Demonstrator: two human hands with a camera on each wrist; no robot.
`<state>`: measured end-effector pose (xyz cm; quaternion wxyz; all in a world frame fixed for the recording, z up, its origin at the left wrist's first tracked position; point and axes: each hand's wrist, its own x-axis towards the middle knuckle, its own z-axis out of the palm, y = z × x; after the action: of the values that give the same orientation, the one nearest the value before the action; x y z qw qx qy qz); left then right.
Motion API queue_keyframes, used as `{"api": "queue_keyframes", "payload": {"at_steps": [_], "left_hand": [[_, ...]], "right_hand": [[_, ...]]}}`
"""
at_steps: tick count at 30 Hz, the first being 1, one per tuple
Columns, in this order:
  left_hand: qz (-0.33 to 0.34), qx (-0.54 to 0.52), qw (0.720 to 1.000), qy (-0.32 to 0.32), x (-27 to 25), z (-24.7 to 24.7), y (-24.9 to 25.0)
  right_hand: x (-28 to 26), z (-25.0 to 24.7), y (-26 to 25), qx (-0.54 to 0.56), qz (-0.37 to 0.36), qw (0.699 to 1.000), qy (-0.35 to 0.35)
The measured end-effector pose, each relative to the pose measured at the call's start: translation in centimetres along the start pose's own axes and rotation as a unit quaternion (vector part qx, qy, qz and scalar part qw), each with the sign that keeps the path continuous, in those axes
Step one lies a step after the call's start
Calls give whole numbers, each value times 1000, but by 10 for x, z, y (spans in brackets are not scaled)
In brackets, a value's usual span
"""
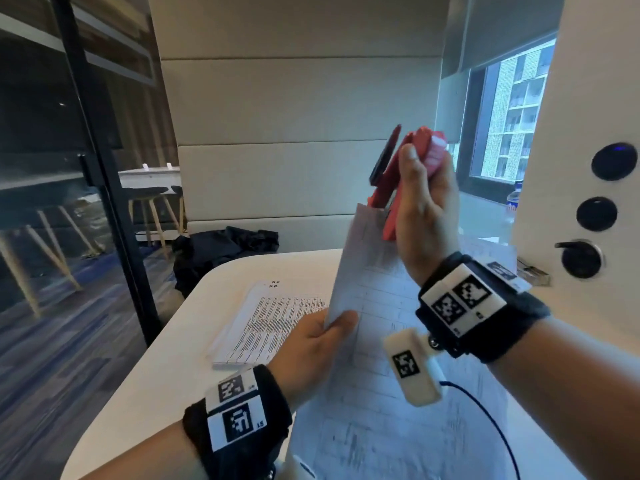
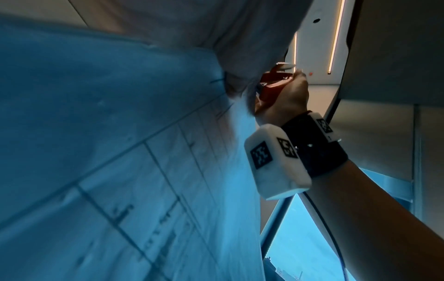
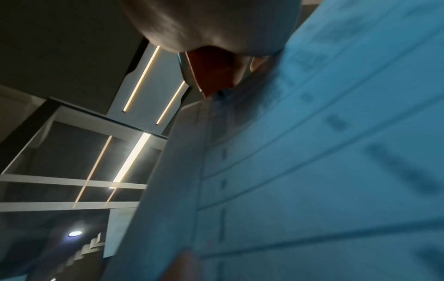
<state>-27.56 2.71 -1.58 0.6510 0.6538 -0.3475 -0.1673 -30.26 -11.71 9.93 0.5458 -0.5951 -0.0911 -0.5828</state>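
Note:
My left hand (image 1: 318,344) pinches the lower left edge of a printed sheet with a ruled table (image 1: 374,306), holding it up off the white table (image 1: 156,375). My right hand (image 1: 422,202) grips a red stapler (image 1: 391,174) with a black part, its lower end at the sheet's top corner. From the left wrist, the sheet (image 2: 120,152) fills the left side, with the right hand (image 2: 286,98) wrapped round the stapler (image 2: 273,81) at its top edge. The right wrist view shows the stapler (image 3: 211,72) against the sheet (image 3: 312,152).
A stack of printed pages (image 1: 273,323) lies on the table behind my left hand. A black bag or jacket (image 1: 221,251) sits on the bench beyond. A wall panel with round black knobs (image 1: 595,213) stands close at the right. A glass door (image 1: 97,168) is at the left.

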Motion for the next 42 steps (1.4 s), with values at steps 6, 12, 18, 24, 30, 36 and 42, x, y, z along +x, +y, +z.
{"api": "queue_keyframes", "payload": {"at_steps": [6, 12, 18, 24, 30, 36, 42], "left_hand": [[-3, 11, 1000, -21, -3, 7, 2], [6, 65, 998, -18, -2, 1, 1], [-8, 57, 998, -20, -1, 6, 2], [18, 121, 992, -18, -8, 12, 0], [-13, 166, 986, -17, -9, 10, -3], [-49, 173, 984, -3, -3, 2, -8], [-100, 193, 974, 65, 1, -33, -7]], "right_hand": [[-9, 17, 2, -16, 25, 1000, 11], [-8, 16, 7, -50, 71, 996, -4], [-8, 13, 10, -18, 84, 996, 0], [-6, 11, 7, -12, 81, 997, 1], [-5, 4, 10, -33, 83, 996, 8], [10, -12, 15, -155, 151, 976, -18], [32, -58, 24, -369, 187, 910, -1]]}}
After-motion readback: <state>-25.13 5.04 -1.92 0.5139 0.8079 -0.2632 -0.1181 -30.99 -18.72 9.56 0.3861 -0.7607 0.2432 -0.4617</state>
